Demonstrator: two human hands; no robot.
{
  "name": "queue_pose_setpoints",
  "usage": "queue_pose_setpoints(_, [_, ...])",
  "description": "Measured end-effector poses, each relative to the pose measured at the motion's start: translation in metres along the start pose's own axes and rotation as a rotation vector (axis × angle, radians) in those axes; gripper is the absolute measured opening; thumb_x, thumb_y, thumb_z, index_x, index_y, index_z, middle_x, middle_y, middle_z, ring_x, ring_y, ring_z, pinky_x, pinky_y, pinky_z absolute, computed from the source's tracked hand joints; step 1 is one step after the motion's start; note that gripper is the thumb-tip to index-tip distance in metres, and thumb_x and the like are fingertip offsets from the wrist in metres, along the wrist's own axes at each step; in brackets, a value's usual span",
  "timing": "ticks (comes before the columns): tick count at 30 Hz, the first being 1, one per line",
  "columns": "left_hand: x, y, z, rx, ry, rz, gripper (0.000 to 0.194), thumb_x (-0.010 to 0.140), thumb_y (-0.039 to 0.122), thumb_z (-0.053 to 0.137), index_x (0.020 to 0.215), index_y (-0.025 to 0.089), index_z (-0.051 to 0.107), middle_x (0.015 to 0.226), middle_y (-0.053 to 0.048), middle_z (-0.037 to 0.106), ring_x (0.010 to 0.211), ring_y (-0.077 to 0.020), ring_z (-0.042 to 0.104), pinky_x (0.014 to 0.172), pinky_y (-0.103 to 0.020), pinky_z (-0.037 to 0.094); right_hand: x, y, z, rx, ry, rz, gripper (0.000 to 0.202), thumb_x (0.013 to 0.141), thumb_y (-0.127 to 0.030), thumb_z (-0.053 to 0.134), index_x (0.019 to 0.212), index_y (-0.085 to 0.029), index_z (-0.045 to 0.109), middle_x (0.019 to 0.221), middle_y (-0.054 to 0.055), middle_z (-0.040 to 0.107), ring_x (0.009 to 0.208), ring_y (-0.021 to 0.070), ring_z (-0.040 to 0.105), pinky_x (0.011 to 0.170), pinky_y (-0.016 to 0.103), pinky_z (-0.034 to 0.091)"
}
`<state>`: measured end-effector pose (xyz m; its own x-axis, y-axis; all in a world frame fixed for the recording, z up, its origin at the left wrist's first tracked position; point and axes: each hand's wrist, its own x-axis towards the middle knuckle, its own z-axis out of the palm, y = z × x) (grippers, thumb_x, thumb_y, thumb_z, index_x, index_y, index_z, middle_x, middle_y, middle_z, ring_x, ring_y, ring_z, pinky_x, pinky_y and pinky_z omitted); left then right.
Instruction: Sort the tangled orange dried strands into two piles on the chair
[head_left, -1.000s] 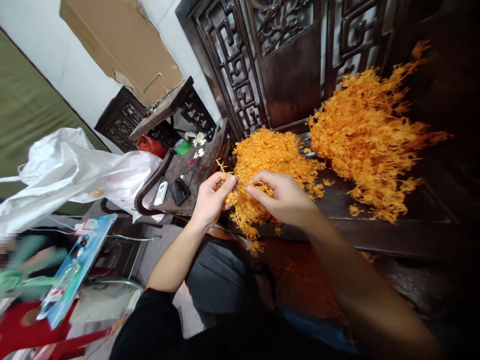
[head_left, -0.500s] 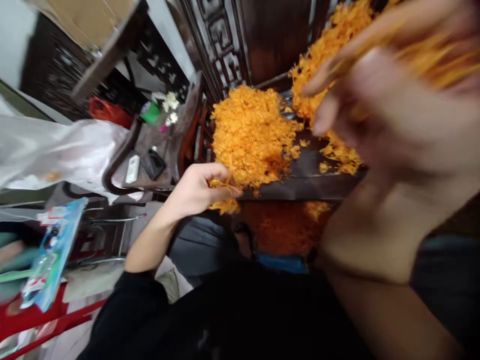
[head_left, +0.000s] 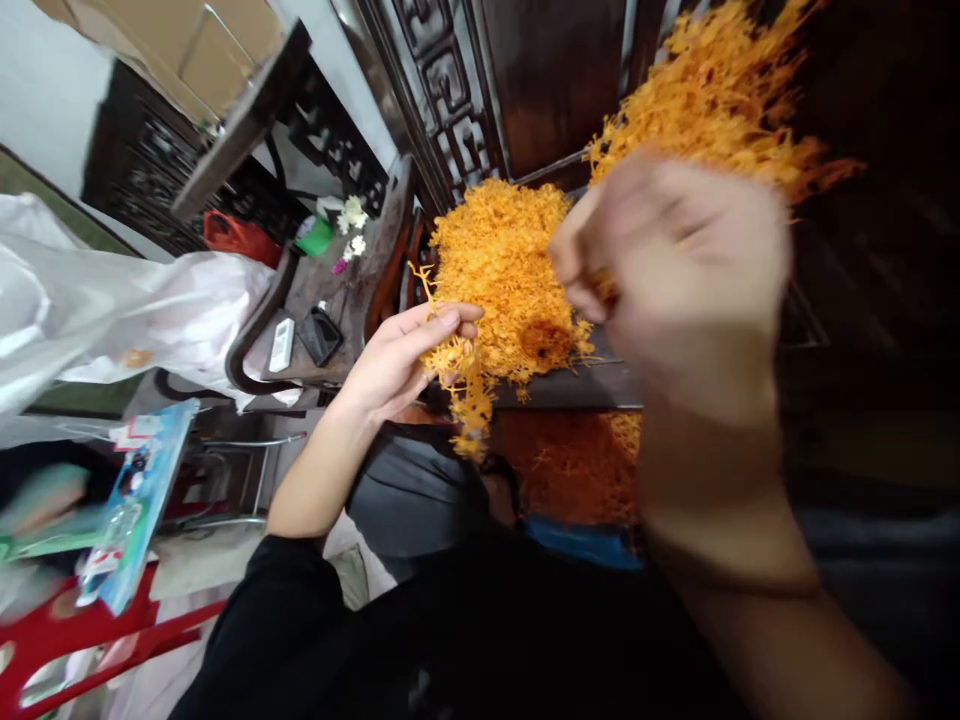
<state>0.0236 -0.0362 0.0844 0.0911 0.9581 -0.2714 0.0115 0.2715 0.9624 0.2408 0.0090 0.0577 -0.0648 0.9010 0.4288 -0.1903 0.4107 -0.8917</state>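
Note:
My left hand point(head_left: 409, 355) pinches a sprig of thin orange branching strands point(head_left: 471, 405) between thumb and fingers; part of it hangs below the fingers. Just beyond that hand, a dense heap of orange strands point(head_left: 495, 250) lies on a dark wooden bench seat point(head_left: 555, 388). My right hand point(head_left: 682, 250), blurred by motion, is raised at the heap's right side with fingers curled together. A speck of orange shows between its fingers, but what it holds cannot be made out. A second, looser orange pile point(head_left: 720, 100) is behind the right hand and partly covered by it.
Below the bench edge, more orange strands point(head_left: 577, 465) fill a container with blue point(head_left: 581, 540) at its side. To the left, a wooden armrest surface holds a white remote point(head_left: 281, 345), a black object point(head_left: 321, 335) and a green cup point(head_left: 315, 236). A blurred person's arm point(head_left: 52, 505) shows near a red chair point(head_left: 45, 645).
My right hand has moved left and inward, its fingers now curled, uncovering more of the far pile. My left hand has lifted slightly and turned, with its strands hanging in clearer view.

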Motion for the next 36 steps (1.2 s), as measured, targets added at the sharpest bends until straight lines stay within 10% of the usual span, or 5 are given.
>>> queue_pose_setpoints(7, [0.015, -0.001, -0.006, -0.139, 0.127, 0.123, 0.032, 0.084, 0.027, 0.08, 0.115, 0.019, 0.078, 0.1, -0.006, 0.074, 0.077, -0.0115, 0.068, 0.071, -0.022, 0.059, -0.008, 0.028, 0.047, -0.425, -0.259, 0.024, 0.045, 0.094, -0.046, 0.068, 0.127, -0.016, 0.066, 0.09, 0.006, 0.073, 0.08, 0.0214, 0.064, 0.072, 0.032, 0.041])
queue_pose_setpoints(12, [0.014, -0.009, -0.003, -0.144, 0.261, 0.242, 0.03, 0.071, 0.029, 0.091, 0.095, 0.015, 0.081, 0.086, -0.003, 0.072, 0.07, -0.01, 0.066, 0.063, -0.021, 0.057, -0.005, 0.04, 0.056, -0.295, -0.319, 0.057, 0.023, 0.097, -0.04, 0.062, 0.1, -0.018, 0.07, 0.088, 0.004, 0.075, 0.078, 0.0184, 0.065, 0.071, 0.03, 0.041])
queue_pose_setpoints(21, [0.027, 0.018, -0.038, -0.335, 0.556, 0.343, 0.013, 0.074, 0.016, 0.083, 0.083, 0.014, 0.073, 0.062, 0.003, 0.059, 0.053, -0.0054, 0.054, 0.047, -0.017, 0.041, -0.004, 0.042, 0.046, 0.05, 0.163, 0.016, 0.022, 0.096, -0.041, 0.066, 0.087, -0.022, 0.057, 0.075, 0.0, 0.065, 0.056, 0.0114, 0.054, 0.05, 0.027, 0.038])
queue_pose_setpoints(25, [0.027, 0.014, -0.034, -0.278, 0.47, 0.315, 0.024, 0.073, 0.026, 0.087, 0.091, 0.014, 0.076, 0.068, 0.002, 0.065, 0.06, -0.0074, 0.06, 0.059, -0.019, 0.05, -0.005, 0.03, 0.039, 0.099, -0.014, 0.062, 0.02, 0.101, -0.043, 0.059, 0.101, -0.023, 0.059, 0.104, 0.003, 0.074, 0.051, 0.0087, 0.056, 0.047, 0.027, 0.043])
queue_pose_setpoints(36, [0.023, -0.007, -0.002, -0.237, 0.451, 0.382, 0.033, 0.058, 0.034, 0.099, 0.077, 0.015, 0.079, 0.077, -0.001, 0.074, 0.069, -0.0073, 0.064, 0.072, -0.02, 0.051, -0.019, 0.039, 0.07, -0.572, -0.09, -0.532, 0.037, 0.099, -0.04, 0.065, 0.129, -0.018, 0.068, 0.105, 0.007, 0.077, 0.089, 0.0197, 0.073, 0.077, 0.032, 0.051])
